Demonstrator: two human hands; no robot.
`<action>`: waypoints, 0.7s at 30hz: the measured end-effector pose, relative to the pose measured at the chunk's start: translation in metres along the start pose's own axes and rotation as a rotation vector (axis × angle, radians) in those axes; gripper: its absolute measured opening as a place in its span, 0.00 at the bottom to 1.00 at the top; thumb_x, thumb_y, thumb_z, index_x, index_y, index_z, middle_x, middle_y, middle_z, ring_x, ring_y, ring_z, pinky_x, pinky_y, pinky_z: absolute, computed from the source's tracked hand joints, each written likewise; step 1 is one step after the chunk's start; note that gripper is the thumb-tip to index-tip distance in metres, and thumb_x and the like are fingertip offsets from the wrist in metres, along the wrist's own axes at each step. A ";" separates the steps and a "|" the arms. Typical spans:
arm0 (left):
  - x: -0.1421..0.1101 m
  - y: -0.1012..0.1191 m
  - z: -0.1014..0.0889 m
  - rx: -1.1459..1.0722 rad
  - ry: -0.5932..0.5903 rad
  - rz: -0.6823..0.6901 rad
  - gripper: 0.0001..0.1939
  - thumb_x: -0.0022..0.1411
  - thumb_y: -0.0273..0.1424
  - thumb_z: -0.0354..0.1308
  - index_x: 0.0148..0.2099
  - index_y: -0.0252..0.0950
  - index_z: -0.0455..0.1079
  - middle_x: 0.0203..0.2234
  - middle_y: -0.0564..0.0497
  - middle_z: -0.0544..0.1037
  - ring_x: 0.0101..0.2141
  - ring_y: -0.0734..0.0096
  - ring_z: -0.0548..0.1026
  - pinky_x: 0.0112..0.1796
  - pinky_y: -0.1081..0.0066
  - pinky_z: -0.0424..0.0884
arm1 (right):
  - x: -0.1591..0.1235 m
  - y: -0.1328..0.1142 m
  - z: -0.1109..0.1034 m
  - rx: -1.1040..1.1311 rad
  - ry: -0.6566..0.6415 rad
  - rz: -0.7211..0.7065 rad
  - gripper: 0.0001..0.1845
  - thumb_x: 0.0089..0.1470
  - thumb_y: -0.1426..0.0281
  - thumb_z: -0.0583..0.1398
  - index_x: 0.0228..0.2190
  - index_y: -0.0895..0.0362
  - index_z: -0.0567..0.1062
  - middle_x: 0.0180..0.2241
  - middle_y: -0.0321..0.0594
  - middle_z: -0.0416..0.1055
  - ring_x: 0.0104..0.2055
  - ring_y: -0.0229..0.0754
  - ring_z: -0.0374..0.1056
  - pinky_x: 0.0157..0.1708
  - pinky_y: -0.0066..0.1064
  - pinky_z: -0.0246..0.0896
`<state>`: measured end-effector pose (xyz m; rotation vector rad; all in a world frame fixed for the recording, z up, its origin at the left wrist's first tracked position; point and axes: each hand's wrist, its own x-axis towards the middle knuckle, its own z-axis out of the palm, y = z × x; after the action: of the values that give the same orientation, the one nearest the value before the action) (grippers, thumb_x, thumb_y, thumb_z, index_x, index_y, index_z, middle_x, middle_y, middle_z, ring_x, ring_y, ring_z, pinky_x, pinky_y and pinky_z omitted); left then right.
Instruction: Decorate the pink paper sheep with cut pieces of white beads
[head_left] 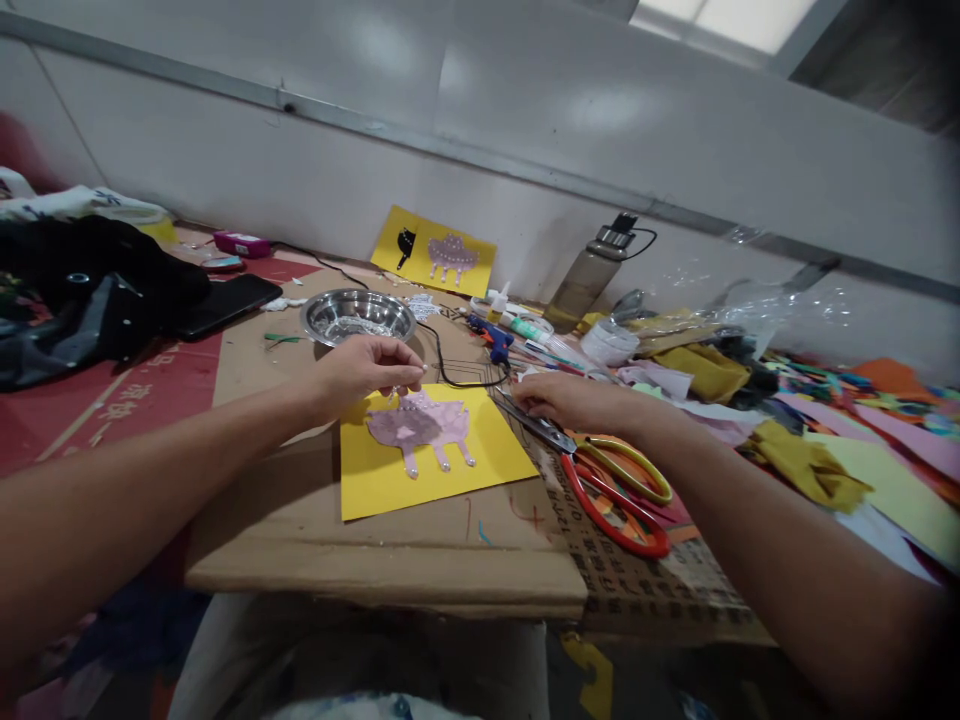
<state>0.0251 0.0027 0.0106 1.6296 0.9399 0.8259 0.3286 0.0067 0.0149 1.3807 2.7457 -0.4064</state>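
My left hand (367,372) is closed in a pinch above the top of a yellow card (375,495). A tiny white pearl bead (425,368) shows at its fingertips. On the card lies a pink sheep-like cutout (420,425) with three legs, each ending in a pearl bead; its upper part is shaded by my hand. My right hand (551,398) is just past the card's right edge with curled fingers, beside the blades of red and yellow handled scissors (619,515). Something white shows by its fingers, too small to name. The scissors lie partly over the card's right corner.
A steel bowl (358,312) stands behind my left hand. A blue glue gun (491,338), with its cord, lies behind the card. A beaded yellow card (435,250) leans on the wall near a bottle (589,275). Fabric and paper scraps (810,465) cover the right side.
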 end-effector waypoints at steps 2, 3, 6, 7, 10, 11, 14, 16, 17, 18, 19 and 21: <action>-0.001 0.001 0.000 0.001 -0.008 0.004 0.06 0.51 0.32 0.61 0.31 0.34 0.71 0.23 0.51 0.76 0.24 0.76 0.69 0.27 0.72 0.62 | -0.001 -0.001 -0.001 -0.034 -0.040 -0.004 0.11 0.48 0.78 0.54 0.30 0.54 0.73 0.31 0.38 0.72 0.33 0.41 0.64 0.34 0.30 0.57; -0.001 0.002 0.000 0.002 -0.013 0.002 0.06 0.51 0.32 0.61 0.31 0.34 0.71 0.24 0.51 0.76 0.24 0.76 0.69 0.27 0.72 0.62 | -0.002 -0.002 -0.001 -0.053 -0.056 -0.008 0.11 0.49 0.78 0.54 0.31 0.54 0.73 0.33 0.39 0.72 0.34 0.41 0.64 0.34 0.30 0.57; -0.002 0.003 0.001 0.006 -0.015 -0.011 0.06 0.52 0.32 0.61 0.30 0.34 0.71 0.23 0.51 0.76 0.24 0.76 0.69 0.27 0.72 0.62 | -0.008 -0.007 -0.001 -0.120 -0.027 0.001 0.08 0.51 0.77 0.53 0.31 0.55 0.70 0.34 0.42 0.70 0.34 0.41 0.63 0.34 0.30 0.56; -0.002 0.003 0.001 0.006 -0.013 -0.012 0.06 0.52 0.32 0.61 0.31 0.34 0.71 0.23 0.51 0.76 0.24 0.76 0.69 0.27 0.72 0.62 | -0.010 -0.008 0.000 -0.145 -0.008 0.011 0.06 0.51 0.76 0.53 0.31 0.56 0.69 0.33 0.43 0.70 0.34 0.41 0.62 0.34 0.31 0.56; -0.001 0.002 0.000 0.010 -0.016 -0.005 0.06 0.52 0.32 0.61 0.31 0.35 0.71 0.24 0.51 0.76 0.24 0.76 0.69 0.27 0.72 0.62 | -0.015 -0.008 0.004 -0.194 0.052 0.049 0.04 0.51 0.75 0.53 0.30 0.57 0.67 0.32 0.44 0.68 0.32 0.41 0.61 0.33 0.31 0.55; -0.001 0.001 0.000 0.013 -0.019 -0.004 0.06 0.52 0.32 0.61 0.31 0.35 0.71 0.24 0.51 0.76 0.24 0.76 0.69 0.27 0.72 0.62 | -0.016 -0.007 0.006 -0.195 0.078 0.058 0.04 0.51 0.75 0.53 0.29 0.57 0.67 0.31 0.43 0.68 0.32 0.41 0.61 0.33 0.31 0.55; 0.000 0.000 0.000 0.018 -0.023 -0.011 0.06 0.52 0.33 0.61 0.31 0.35 0.71 0.24 0.50 0.76 0.24 0.75 0.69 0.27 0.72 0.62 | -0.018 -0.001 0.012 -0.167 0.149 0.057 0.04 0.51 0.75 0.52 0.29 0.57 0.67 0.31 0.43 0.67 0.32 0.41 0.60 0.32 0.31 0.55; 0.000 -0.001 -0.001 0.015 -0.023 -0.017 0.06 0.52 0.33 0.61 0.31 0.36 0.71 0.24 0.51 0.76 0.24 0.75 0.69 0.27 0.72 0.62 | -0.019 0.003 0.013 -0.142 0.171 0.048 0.04 0.50 0.75 0.53 0.29 0.57 0.67 0.31 0.43 0.68 0.33 0.41 0.61 0.33 0.31 0.55; 0.000 -0.001 -0.001 0.013 -0.021 -0.019 0.06 0.52 0.33 0.61 0.31 0.36 0.71 0.25 0.50 0.76 0.24 0.75 0.69 0.27 0.72 0.62 | -0.019 0.004 0.014 -0.128 0.174 0.047 0.04 0.50 0.75 0.53 0.29 0.57 0.68 0.32 0.43 0.68 0.33 0.42 0.61 0.33 0.32 0.56; 0.000 -0.001 0.000 0.012 -0.018 -0.020 0.06 0.52 0.33 0.61 0.31 0.36 0.71 0.25 0.50 0.76 0.24 0.75 0.69 0.27 0.72 0.62 | -0.020 0.004 0.014 -0.113 0.177 0.048 0.04 0.50 0.75 0.53 0.30 0.57 0.68 0.32 0.43 0.68 0.33 0.42 0.62 0.33 0.32 0.56; 0.000 -0.001 0.000 0.012 -0.014 -0.021 0.06 0.52 0.33 0.61 0.31 0.36 0.71 0.25 0.50 0.76 0.24 0.75 0.69 0.27 0.72 0.62 | -0.020 0.004 0.014 -0.100 0.179 0.047 0.05 0.51 0.75 0.54 0.31 0.57 0.69 0.32 0.43 0.69 0.33 0.42 0.62 0.33 0.32 0.56; 0.000 -0.001 0.000 0.019 -0.008 -0.022 0.06 0.52 0.33 0.61 0.31 0.35 0.71 0.24 0.50 0.76 0.24 0.75 0.69 0.27 0.72 0.62 | -0.021 0.004 0.013 -0.082 0.182 0.027 0.06 0.51 0.75 0.54 0.33 0.56 0.70 0.34 0.43 0.70 0.35 0.43 0.63 0.35 0.33 0.57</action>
<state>0.0250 0.0028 0.0098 1.6346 0.9611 0.7967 0.3434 -0.0107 0.0046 1.5026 2.8442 -0.1719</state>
